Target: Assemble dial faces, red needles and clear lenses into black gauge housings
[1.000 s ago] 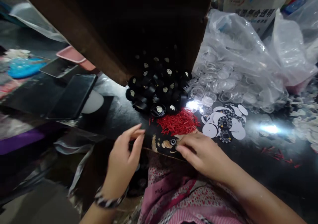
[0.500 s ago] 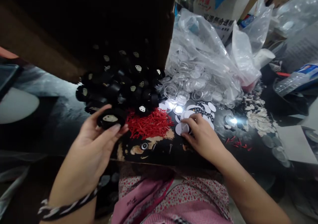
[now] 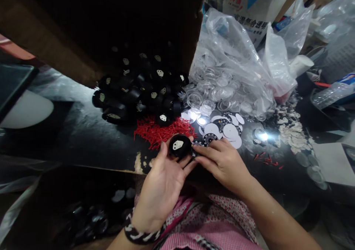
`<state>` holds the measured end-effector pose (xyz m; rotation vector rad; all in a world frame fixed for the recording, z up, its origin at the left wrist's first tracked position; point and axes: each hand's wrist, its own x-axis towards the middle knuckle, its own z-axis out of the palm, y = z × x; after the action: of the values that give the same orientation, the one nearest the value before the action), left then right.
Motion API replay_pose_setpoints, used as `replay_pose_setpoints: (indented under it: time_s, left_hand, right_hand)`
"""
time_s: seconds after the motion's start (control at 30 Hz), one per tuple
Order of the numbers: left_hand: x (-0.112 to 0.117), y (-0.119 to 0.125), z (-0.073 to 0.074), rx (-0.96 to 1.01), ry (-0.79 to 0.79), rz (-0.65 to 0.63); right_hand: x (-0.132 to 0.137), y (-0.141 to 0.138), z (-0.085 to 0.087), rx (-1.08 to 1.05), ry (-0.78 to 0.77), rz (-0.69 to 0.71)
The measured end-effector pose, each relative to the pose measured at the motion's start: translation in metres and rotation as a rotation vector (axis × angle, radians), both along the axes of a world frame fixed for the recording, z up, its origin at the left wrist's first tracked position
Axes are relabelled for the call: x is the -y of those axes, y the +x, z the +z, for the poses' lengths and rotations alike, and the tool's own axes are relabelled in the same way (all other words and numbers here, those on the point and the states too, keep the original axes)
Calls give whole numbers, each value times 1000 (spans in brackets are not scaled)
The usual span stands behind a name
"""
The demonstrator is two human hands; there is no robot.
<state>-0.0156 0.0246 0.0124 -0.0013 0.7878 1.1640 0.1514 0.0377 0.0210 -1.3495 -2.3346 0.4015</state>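
Observation:
My left hand (image 3: 164,181) is closed round a round black housing (image 3: 180,146), palm up, with a cream plate with small holes showing on its face. Close against the housing's right side, my right hand (image 3: 223,161) pinches a black dial disc (image 3: 193,152) with white markings. Fingers partly cover the disc, so I cannot tell whether it touches the housing. Just behind the hands lie a heap of red pointers (image 3: 155,132) and a spread of white and black dial discs (image 3: 229,130).
More black housings (image 3: 133,98) are piled before a dark cardboard box (image 3: 69,54). Clear round covers (image 3: 219,84) spill from a plastic bag (image 3: 235,39). To the right are cream plates (image 3: 291,132), a few red pointers (image 3: 267,159) and a white box (image 3: 331,161).
My left hand has moved right with the black housing, to the front of the red heap. The right hand has drawn left from the disc pile with a dial disc, and the two hands now meet.

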Motion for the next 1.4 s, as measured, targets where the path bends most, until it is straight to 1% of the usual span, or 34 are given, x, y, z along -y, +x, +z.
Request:
replay_pose_setpoints:
  time_s: [0.03,0.13,0.2,0.27,0.4,0.47,0.57,0.63,0.7,0.83,1.0,1.07,1.17,1.23,1.3,1.33,1.4]
  left_hand:
    - [1,2,0,-5,8,16]
    - [7,6,-5,-44,79,29]
    - [11,6,-9,-99,130,13]
    - [13,5,-11,-163,145,-3]
    - [11,6,-12,-280,143,24]
    - [11,9,-11,-306,136,-1]
    - [14,15,-11,-329,128,-58]
    - [17,15,-14,-379,132,-89]
    - [19,13,-19,-414,153,-128]
    - [19,8,-25,-402,202,-163]
    - [21,8,-28,-395,224,-179]
    - [23,8,-28,-429,223,-194]
    - [26,3,-28,-562,220,-241]
    - [28,-4,-29,-657,231,-258]
    - [30,-12,-30,-700,217,-237]
    - [31,-16,-31,-691,193,-211]
    - [31,-21,-31,-628,137,-133]
  right_hand:
    - [1,-3,0,-38,-54,-23]
    - [-1,-6,-1,-157,-254,-188]
    - [-5,-5,1,-226,-342,-236]
    - [-8,-4,3,-322,-360,-245]
    - [-6,-8,13,-518,-365,-295]
    - [-5,-13,17,-556,-359,-298]
    - [-5,-21,19,-504,-309,-298]
    - [-7,-23,18,-461,-315,-295]
    - [-8,-22,16,-448,-351,-301]
    - [-9,-18,13,-473,-424,-334]
    - [-6,-16,10,-403,-436,-334]
    - [-1,-15,8,-417,-499,-303]
    - [8,-12,8,-428,-562,-252]
    - [11,-12,10,-396,-561,-212]
    - [7,-12,11,-333,-538,-146]
    - [3,-13,11,-271,-497,-120]
    - [-9,-16,9,-62,-363,-110]
